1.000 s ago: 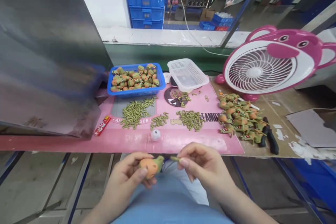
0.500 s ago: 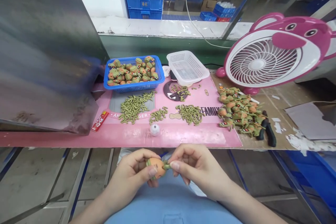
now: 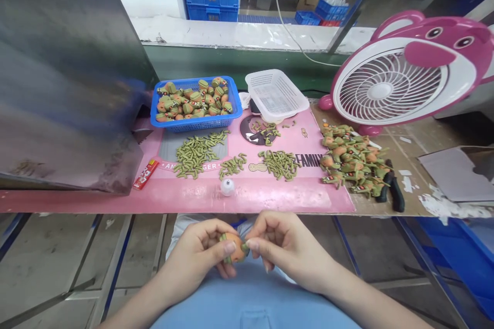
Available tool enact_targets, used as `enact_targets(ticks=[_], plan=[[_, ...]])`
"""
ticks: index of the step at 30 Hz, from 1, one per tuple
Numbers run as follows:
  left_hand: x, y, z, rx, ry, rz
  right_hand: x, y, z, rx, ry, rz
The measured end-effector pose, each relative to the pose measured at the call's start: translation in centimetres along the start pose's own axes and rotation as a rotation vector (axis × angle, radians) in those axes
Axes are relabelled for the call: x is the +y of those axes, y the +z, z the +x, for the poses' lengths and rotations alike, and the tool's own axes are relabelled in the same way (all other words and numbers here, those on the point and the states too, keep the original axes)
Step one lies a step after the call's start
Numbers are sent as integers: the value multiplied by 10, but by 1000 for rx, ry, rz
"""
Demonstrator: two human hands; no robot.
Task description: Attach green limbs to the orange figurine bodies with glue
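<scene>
My left hand [image 3: 206, 251] is closed around a small orange-and-green toy figure [image 3: 236, 250], thumb across its front, just beyond the table's near edge. At the figure's right end, my right hand [image 3: 280, 242] pinches a small green limb [image 3: 245, 248] between thumb and forefinger. The limb touches the figure; whether it is fully seated I cannot tell. Loose green limbs like it lie on the pink mat in one large pile [image 3: 196, 154], a small one [image 3: 233, 165] and another [image 3: 278, 164] to the right.
A blue basket [image 3: 193, 124] holds several similar figures; beside it sits a white basket [image 3: 276, 93]. Figures with limbs [image 3: 349, 162] are heaped at right near black-handled pliers [image 3: 395, 193]. A pink fan [image 3: 409, 72], white round bottle [image 3: 227, 187], red packet [image 3: 146, 174] and metal box [image 3: 69, 87] stand around.
The figure has shifted slightly right in my left hand's grip, and less of the green limb shows between it and my right fingertips. My view has tilted a little.
</scene>
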State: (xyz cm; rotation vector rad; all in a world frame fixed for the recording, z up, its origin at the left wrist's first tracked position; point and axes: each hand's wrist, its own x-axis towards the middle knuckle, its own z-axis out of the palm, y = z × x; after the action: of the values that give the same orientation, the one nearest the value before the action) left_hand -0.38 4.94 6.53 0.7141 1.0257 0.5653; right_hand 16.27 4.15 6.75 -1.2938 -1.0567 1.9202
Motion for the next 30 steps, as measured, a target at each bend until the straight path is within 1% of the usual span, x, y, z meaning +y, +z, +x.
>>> enact_targets(ticks=[4,7,10,12,13,14,16,18,20,22,24,27,30], plan=[[-3,-1,0,2,-2,-7,4,0,1,-2,-5,-5],[-6,-2,1,11,4,-16,6,2,2,-6,-38,-9],[-7,-3,0,0,32,-39,5,4,0,-21,-98,-57],[-9,-5,-1,-8,61,-54,3,2,0,-40,-189,-157],[-9,-6,-2,-4,84,-58,3,0,2,-18,-260,-214],[-11,-7,-3,17,120,-61,4,-3,6,39,-340,-263],[-13,-11,-5,119,236,-59,11,-10,21,251,-481,-324],[-17,-15,-7,243,369,-29,24,-15,44,454,-543,-348],[-20,-19,-8,323,482,48,40,-16,70,487,-554,-381],[-22,-22,-9,353,568,150,55,-13,91,484,-558,-420],[-23,-23,-9,367,635,227,64,-7,104,484,-567,-460],[-23,-22,-10,361,660,222,69,-1,108,485,-581,-502],[-21,-18,-10,352,603,22,71,1,100,515,-581,-507]])
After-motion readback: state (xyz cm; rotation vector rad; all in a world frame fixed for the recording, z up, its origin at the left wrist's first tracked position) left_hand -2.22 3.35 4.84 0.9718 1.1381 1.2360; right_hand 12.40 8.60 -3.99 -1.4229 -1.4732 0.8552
